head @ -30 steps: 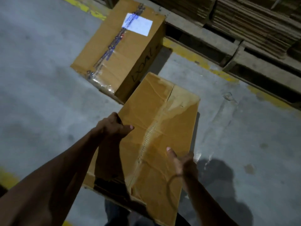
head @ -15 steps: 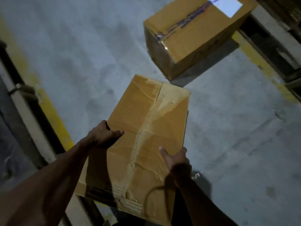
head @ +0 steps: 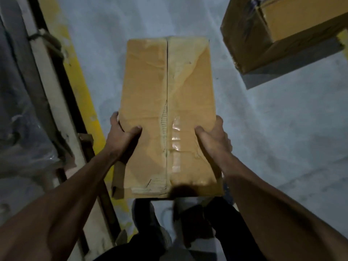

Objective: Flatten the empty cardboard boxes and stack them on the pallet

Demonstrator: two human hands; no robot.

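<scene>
Both hands were on it: the left hand [head: 122, 134] gripped the carton's [head: 167, 102] left edge, thumb on top, and the right hand [head: 212, 136] clamped the opposite edge the same way. The carton hung above the grey floor [head: 282, 138], pointing to 12 o'clock, with 1 taped box [head: 278, 25] at 1 o'clock. This looked like the carrying step; next, it needed collapsing fully and setting onto the pallet, which was not in view.

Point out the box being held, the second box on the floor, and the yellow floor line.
held box [head: 150, 87], head view, left top flap.
second box [head: 293, 19], head view, its top face.
yellow floor line [head: 79, 76], head view, mid-stripe.
</scene>
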